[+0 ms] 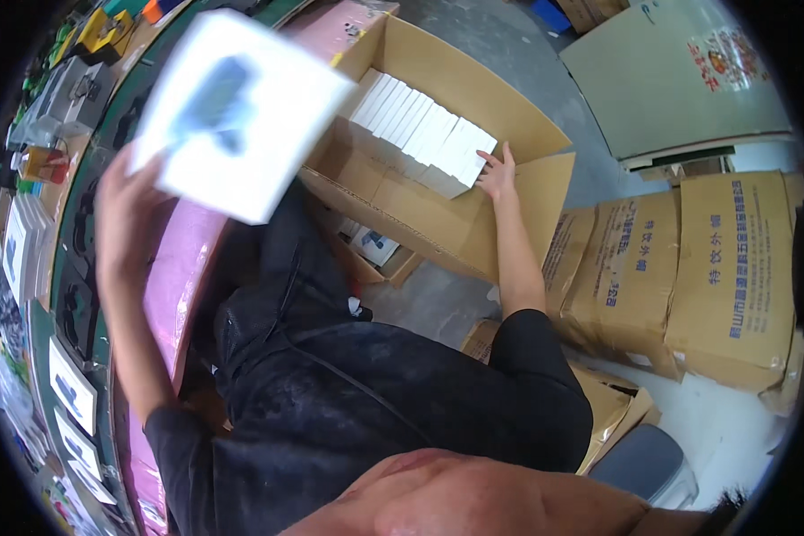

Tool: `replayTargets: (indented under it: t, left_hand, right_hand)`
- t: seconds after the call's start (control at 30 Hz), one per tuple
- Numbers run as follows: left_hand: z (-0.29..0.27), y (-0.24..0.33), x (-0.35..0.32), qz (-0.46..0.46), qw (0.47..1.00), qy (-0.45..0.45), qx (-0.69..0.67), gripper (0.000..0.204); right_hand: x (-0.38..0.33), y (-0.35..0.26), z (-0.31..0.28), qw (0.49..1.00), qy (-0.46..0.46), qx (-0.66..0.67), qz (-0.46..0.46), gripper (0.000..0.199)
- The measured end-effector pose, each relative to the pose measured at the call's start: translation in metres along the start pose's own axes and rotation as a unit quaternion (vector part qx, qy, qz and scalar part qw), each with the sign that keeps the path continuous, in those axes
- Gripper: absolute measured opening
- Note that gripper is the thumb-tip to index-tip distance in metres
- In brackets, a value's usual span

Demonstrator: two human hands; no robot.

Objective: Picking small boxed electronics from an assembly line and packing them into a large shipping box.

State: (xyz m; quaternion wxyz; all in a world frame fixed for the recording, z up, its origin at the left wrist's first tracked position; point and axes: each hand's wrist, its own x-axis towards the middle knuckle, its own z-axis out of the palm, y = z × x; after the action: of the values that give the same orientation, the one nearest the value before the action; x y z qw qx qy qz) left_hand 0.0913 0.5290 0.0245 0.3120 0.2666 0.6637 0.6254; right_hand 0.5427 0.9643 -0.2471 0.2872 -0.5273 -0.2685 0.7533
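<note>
Beside the carton (460,73), holds 1 white box (268,125) clamped by the fingers of the left hand (123,204), rests the right hand (500,177), with fingers apart, against the row (420,125) inside, and risks toppling it by pushing unevenly.

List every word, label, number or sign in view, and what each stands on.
I don't copy printed text out, but it stands here:
Tall brown carton: large dark-blue characters, plus finer print.
Brown carton beside it: blue characters.
Pale green panel: red markings, too unclear to read.
White box in the left hand: blurred dark picture, no legible text.
</note>
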Motion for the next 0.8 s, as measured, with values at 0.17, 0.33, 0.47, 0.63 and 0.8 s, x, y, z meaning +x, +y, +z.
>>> replayTargets:
  t: [0.17, 0.33, 0.47, 0.63, 0.8]
  left_hand:
    - [0.214, -0.049, 0.085, -0.082, 0.950, -0.289, -0.084, 0.047]
    - [0.363, -0.177, 0.139, -0.235, 0.922, -0.287, -0.112, 0.041]
    - [0.400, -0.218, 0.120, -0.267, 0.921, -0.253, -0.129, 0.037]
    - [0.412, -0.191, 0.113, -0.069, 0.790, -0.579, 0.191, 0.079]
    - [0.416, -0.234, 0.102, 0.338, 0.549, -0.511, 0.568, 0.095]
  right_hand:
    - [-0.001, -0.001, -0.014, 0.995, -0.061, 0.073, 0.018, 0.109]
    - [-0.006, 0.013, -0.024, 0.984, -0.095, 0.148, 0.013, 0.121]
    - [-0.024, 0.018, -0.002, 0.985, -0.135, 0.101, -0.044, 0.094]
    - [-0.002, 0.012, -0.048, 0.977, -0.156, 0.142, -0.028, 0.058]
    - [0.004, 0.003, -0.038, 0.972, -0.145, 0.181, 0.024, 0.060]
